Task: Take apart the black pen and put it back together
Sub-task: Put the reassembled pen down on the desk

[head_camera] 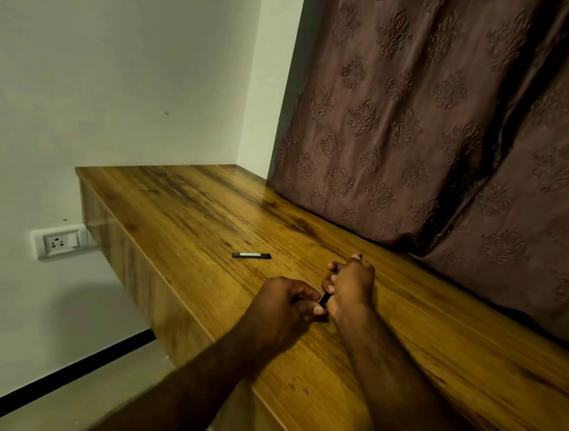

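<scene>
glossy wood-grain desk, embossed cloth curtain, smooth black pen piece

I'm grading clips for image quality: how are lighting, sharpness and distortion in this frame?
Head view: dim, warm light; left hand and right hand dark, the pen part they grip barely readable; black pen piece on the table fairly sharp; wide-angle lens bends the table edge; soft shadow on the wall below it.

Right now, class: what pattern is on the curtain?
The curtain: brown, embossed floral motifs; head view.
</scene>
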`<state>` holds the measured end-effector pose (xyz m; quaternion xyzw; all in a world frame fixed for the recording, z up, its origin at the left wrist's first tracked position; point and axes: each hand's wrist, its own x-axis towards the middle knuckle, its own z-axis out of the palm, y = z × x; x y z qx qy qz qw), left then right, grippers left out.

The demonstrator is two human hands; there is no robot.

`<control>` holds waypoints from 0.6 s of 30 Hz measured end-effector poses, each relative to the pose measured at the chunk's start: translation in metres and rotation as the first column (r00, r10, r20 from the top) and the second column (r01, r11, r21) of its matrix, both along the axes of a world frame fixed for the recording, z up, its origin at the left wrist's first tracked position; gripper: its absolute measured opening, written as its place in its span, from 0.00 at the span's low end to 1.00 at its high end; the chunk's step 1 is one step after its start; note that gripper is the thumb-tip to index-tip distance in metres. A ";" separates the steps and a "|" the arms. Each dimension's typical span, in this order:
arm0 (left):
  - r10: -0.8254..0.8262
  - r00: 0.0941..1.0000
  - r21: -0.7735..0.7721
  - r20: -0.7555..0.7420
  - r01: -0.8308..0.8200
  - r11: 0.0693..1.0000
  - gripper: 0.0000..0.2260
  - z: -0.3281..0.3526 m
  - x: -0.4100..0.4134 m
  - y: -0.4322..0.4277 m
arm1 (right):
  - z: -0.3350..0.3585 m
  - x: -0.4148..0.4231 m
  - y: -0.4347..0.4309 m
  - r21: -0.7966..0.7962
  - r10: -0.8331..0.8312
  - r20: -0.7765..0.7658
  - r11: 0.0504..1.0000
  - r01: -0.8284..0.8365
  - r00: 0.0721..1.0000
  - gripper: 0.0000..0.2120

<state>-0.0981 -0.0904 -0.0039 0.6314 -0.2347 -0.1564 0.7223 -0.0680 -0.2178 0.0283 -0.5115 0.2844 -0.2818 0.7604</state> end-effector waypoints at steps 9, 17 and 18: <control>0.408 0.905 -0.106 -0.121 -0.421 0.901 0.08 0.007 0.007 0.007 | -0.006 -0.011 0.007 -0.085 0.152 0.058 0.986 -0.146 0.987 0.07; 0.363 0.916 -0.115 -0.168 -0.384 0.916 0.06 0.008 0.031 0.052 | -0.014 -0.016 -0.023 -0.062 0.542 0.107 0.840 -0.538 0.833 0.03; 0.347 0.925 -0.082 -0.156 -0.363 0.928 0.07 0.008 0.038 0.062 | -0.015 -0.015 -0.023 -0.100 0.580 0.090 0.814 -0.572 0.810 0.04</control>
